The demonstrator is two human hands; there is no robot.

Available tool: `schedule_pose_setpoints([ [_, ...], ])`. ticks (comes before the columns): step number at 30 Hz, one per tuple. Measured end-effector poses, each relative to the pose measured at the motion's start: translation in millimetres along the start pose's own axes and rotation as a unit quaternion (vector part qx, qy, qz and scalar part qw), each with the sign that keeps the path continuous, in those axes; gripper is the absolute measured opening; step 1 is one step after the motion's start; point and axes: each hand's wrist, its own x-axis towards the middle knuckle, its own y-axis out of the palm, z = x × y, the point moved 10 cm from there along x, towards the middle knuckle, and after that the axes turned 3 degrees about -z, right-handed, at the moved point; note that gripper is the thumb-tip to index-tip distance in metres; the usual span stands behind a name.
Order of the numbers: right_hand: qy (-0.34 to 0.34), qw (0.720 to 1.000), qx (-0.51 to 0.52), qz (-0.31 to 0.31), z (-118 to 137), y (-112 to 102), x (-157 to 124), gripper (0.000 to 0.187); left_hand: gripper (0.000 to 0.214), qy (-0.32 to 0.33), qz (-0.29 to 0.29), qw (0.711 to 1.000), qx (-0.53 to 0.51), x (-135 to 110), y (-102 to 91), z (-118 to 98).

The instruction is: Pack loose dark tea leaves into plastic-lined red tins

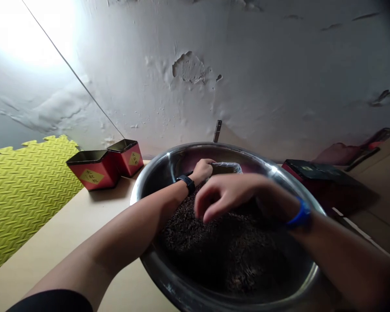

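Observation:
A large shiny metal basin (169,286) holds a mass of dark, twisted dry leaves (185,234) that look like loose tea. Toward its far side, my left hand (202,170) grips the edge of a clear plastic bag (227,166), its fingertips partly hidden. Nearer to me, my right hand (224,195) hangs over the leaves with its fingers curled toward the thumb. What it holds, if anything, is hidden inside the curl. The right hand and forearm cover the lower part of the bag.
Two red tins with yellow labels, a nearer tin (94,173) and a farther tin (126,158), stand open-topped on the wooden table (68,229) at left. A dark red box (325,182) sits right of the basin. Beyond are yellow foam matting (29,186) and a peeling wall (263,78).

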Motion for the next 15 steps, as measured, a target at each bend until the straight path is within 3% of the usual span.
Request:
schedule_pose_setpoints([
  [3,0.006,0.984,-0.177,0.004,-8.1,48.9,29.8,0.042,0.043,0.026,-0.043,0.999,0.003,10.0,-21.3,-6.5],
  [7,-0.095,0.973,-0.201,-0.057,-16.7,104.1,62.8,0.077,0.047,0.092,-0.116,0.989,0.007,12.8,-63.0,-28.7],
  [10,-0.094,0.962,-0.250,-0.054,-42.7,130.3,80.0,0.085,0.043,0.124,-0.158,0.979,0.045,8.6,-84.2,-41.4],
  [13,-0.051,0.943,-0.329,0.013,-73.1,137.3,85.9,0.071,0.041,0.133,-0.177,0.972,0.082,4.8,-90.7,-45.6],
  [15,-0.002,0.934,-0.355,0.050,-92.1,125.2,79.5,0.064,0.041,0.130,-0.185,0.971,0.083,3.4,-92.7,-44.5],
])
